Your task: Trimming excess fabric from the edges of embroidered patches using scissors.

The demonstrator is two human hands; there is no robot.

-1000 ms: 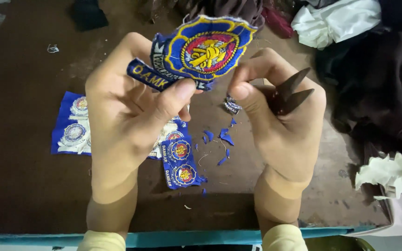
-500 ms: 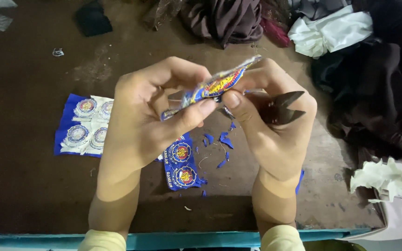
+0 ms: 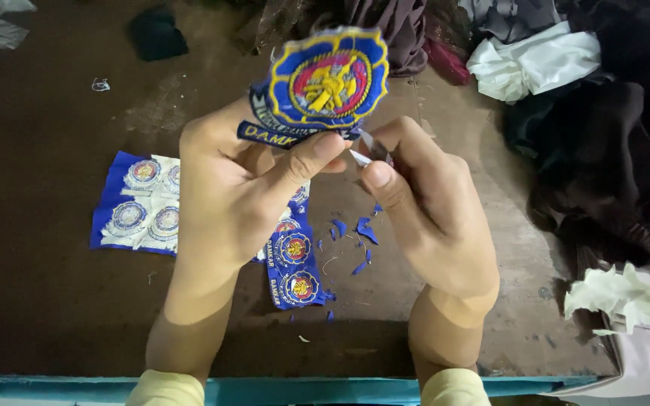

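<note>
Left hand [image 3: 238, 188] pinches an embroidered badge [image 3: 325, 81] between thumb and fingers, and I see it held upright above the desk [image 3: 47, 301], its blue, yellow-edged face turned to the camera. Right hand [image 3: 434, 207] sits just beside it, thumb and forefinger pressed together on a small pale scrap [image 3: 361, 156] at the badge's lower edge; I cannot tell whether a tool is in that hand. Below my hands, blue trimmings [image 3: 362, 233] lie scattered on the brown desk beside a strip of uncut badges [image 3: 291, 263], with a larger sheet of badges [image 3: 135, 214] to the left. Piled dark and white cloth [image 3: 566, 68] fills the desk's right side.
</note>
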